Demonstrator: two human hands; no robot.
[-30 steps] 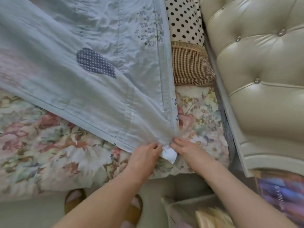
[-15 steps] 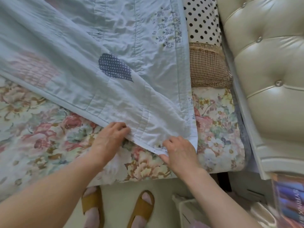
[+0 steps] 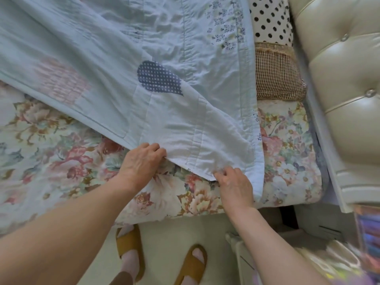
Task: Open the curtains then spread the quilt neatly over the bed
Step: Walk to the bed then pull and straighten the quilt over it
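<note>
Our left grip (image 3: 141,163) is clamped on the hem of the quilt (image 3: 115,58), and our right grip (image 3: 234,186), near it, pinches the same hem by the corner. From both grips the pale blue quilt (a dotted heart patch (image 3: 159,79) just above the left one) runs up and leftward over the floral bed (image 3: 51,153); a checked pillow (image 3: 275,73) lies beyond the right grip

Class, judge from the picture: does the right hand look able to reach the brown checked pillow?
Probably yes: the checked pillow lies uncovered beside the quilt, nothing between it and the right hand, though that hand grips the quilt edge and must let go first.
</note>
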